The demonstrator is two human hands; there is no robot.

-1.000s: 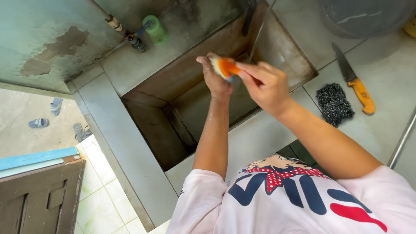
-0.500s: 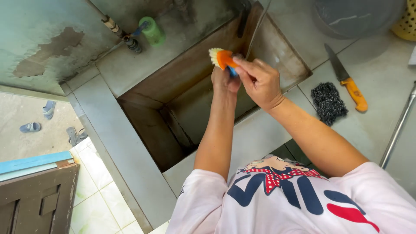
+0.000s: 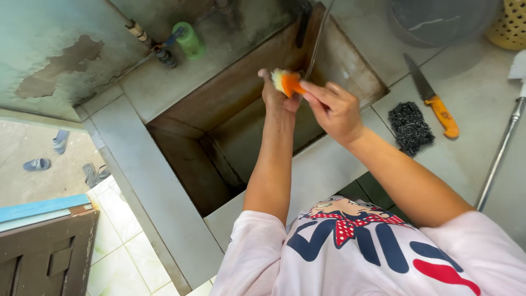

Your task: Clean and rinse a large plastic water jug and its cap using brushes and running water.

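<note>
Both hands had shifted only slightly since the earlier frame, holding over the sink (image 3: 350, 71) with the brush lifted a touch higher toward the thin stream of water (image 3: 316, 41). The right hand (image 3: 335, 109) pinched the orange brush (image 3: 287, 82) by its handle between fingers and thumb, its pale bristles turned toward the other hand. The left hand (image 3: 278, 98) sat just beside and partly behind the brush, touching it, fingers loosely curled; how far they were closed could not be told. Beyond the right hand, on the grey counter (image 3: 471, 93), lay a dark steel scourer (image 3: 409, 127), and just past it a knife with an orange handle (image 3: 435, 104). Farther off from the left hand, a green bottle (image 3: 189, 39) stood on the ledge behind the basin beside a pipe fitting (image 3: 164, 55).
</note>
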